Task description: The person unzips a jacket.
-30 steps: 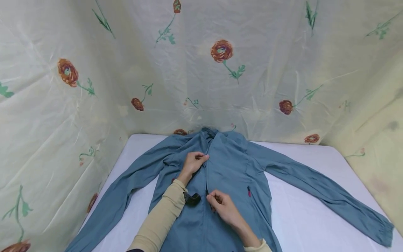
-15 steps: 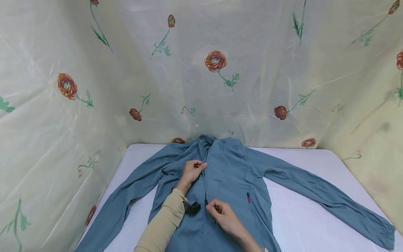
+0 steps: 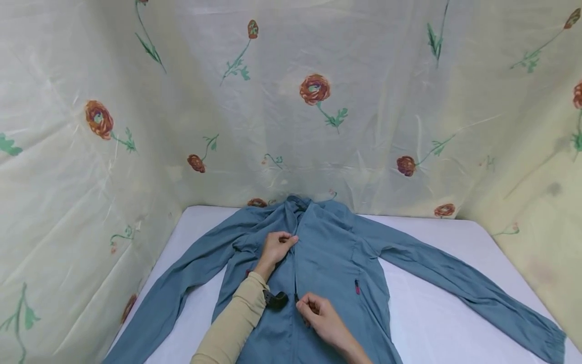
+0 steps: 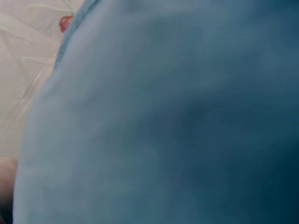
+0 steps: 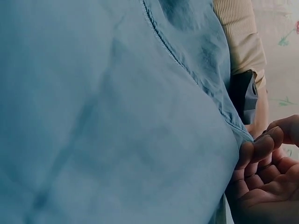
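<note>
Flowered curtains (image 3: 291, 129) hang round a white-covered table (image 3: 427, 308), and a blue-grey jacket (image 3: 329, 253) lies spread on it, front up. Zip work seems to be in hand: the left hand (image 3: 275, 246) pinches the opening's edge (image 3: 295, 263) near the chest, while the right hand (image 3: 323, 317), lower down, pinches the dark zip pull (image 3: 296, 297). I'd judge the next move calls for taut cloth and a firm pinch. Compared with a second ago, the right hand sits slightly lower along the front; the left hasn't shifted on the jacket.
</note>
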Demonstrator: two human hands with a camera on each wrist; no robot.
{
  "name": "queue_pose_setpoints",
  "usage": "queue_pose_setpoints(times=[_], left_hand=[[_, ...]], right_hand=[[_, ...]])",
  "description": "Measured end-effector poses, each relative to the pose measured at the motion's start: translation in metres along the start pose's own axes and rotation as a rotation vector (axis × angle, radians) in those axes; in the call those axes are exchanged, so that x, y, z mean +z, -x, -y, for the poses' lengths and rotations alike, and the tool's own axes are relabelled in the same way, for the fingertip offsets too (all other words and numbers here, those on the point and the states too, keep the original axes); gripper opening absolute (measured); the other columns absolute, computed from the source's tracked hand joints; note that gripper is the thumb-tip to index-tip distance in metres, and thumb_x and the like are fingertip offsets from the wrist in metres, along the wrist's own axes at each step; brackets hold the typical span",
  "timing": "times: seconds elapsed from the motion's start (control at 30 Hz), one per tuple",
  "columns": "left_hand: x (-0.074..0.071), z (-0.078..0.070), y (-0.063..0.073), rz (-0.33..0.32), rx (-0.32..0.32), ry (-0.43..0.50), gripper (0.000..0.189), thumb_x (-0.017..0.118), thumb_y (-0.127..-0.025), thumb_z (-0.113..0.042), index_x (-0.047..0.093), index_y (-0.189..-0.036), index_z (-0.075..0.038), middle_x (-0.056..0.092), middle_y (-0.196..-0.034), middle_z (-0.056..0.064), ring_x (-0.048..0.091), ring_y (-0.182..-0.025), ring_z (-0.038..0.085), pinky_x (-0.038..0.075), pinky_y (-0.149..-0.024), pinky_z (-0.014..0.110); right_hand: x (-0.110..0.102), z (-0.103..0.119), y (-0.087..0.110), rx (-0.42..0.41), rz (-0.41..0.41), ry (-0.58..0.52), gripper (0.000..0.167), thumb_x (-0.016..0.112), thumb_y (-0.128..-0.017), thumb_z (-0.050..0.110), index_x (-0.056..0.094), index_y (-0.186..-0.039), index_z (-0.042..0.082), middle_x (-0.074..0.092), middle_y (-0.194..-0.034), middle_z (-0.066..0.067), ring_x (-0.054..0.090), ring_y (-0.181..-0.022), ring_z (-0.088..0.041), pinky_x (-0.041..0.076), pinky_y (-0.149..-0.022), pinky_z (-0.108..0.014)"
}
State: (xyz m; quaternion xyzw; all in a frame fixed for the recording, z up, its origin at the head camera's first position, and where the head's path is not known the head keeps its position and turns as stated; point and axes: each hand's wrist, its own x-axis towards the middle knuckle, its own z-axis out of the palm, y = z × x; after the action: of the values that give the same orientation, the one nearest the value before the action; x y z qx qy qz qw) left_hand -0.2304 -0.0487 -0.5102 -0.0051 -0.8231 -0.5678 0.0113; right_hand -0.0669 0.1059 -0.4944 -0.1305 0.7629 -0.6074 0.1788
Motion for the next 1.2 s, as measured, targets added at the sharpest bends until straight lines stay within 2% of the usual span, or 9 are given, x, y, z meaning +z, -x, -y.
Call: queue_pose_setpoints(times=[0.33, 0.63, 1.03, 1.13, 1.2], left_hand=[[0.0, 0.002, -0.001, -0.008, -0.005, -0.011, 0.026, 0.07, -0.086, -0.029, 0.073, -0.096, -0.006, 0.07, -0.092, 0.012, 0.063, -0.078, 0.02, 0.052, -0.072, 0.031], [-0.001, -0.001, -0.001, -0.013, 0.0, -0.032, 0.026, 0.069, -0.087, -0.028, 0.072, -0.098, -0.005, 0.07, -0.094, 0.013, 0.064, -0.081, 0.022, 0.053, -0.074, 0.032], [-0.003, 0.001, -0.001, 0.003, -0.052, -0.038, 0.027, 0.07, -0.086, -0.03, 0.073, -0.098, -0.006, 0.07, -0.093, 0.011, 0.064, -0.08, 0.021, 0.053, -0.074, 0.032], [-0.003, -0.001, -0.001, -0.007, -0.011, -0.083, 0.027, 0.069, -0.087, -0.029, 0.072, -0.099, -0.005, 0.07, -0.094, 0.013, 0.064, -0.082, 0.023, 0.053, -0.074, 0.034], [-0.005, -0.005, 0.003, -0.021, 0.063, -0.199, 0.031, 0.067, -0.089, -0.03, 0.069, -0.107, -0.005, 0.068, -0.1, 0.014, 0.063, -0.089, 0.026, 0.051, -0.079, 0.037]], right_hand=[[0.002, 0.001, 0.007, 0.027, 0.022, -0.016, 0.031, 0.049, -0.1, 0.026, 0.052, -0.088, -0.003, 0.043, -0.062, -0.001, 0.036, -0.05, -0.006, 0.04, -0.052, -0.027], [0.001, -0.006, 0.011, 0.059, 0.042, -0.008, 0.033, 0.047, -0.101, 0.024, 0.053, -0.092, -0.008, 0.042, -0.062, -0.001, 0.037, -0.05, -0.006, 0.04, -0.052, -0.026], [0.001, -0.009, 0.021, 0.065, 0.082, -0.039, 0.033, 0.046, -0.101, 0.026, 0.051, -0.09, -0.005, 0.04, -0.062, -0.001, 0.034, -0.049, -0.006, 0.039, -0.051, -0.024], [0.001, -0.007, 0.022, 0.059, 0.079, -0.037, 0.034, 0.047, -0.1, 0.028, 0.051, -0.089, -0.004, 0.041, -0.062, -0.001, 0.034, -0.049, -0.006, 0.039, -0.051, -0.025], [0.001, -0.005, 0.022, 0.052, 0.076, -0.035, 0.034, 0.047, -0.1, 0.028, 0.052, -0.091, -0.004, 0.041, -0.062, 0.0, 0.035, -0.05, -0.005, 0.04, -0.052, -0.025]])
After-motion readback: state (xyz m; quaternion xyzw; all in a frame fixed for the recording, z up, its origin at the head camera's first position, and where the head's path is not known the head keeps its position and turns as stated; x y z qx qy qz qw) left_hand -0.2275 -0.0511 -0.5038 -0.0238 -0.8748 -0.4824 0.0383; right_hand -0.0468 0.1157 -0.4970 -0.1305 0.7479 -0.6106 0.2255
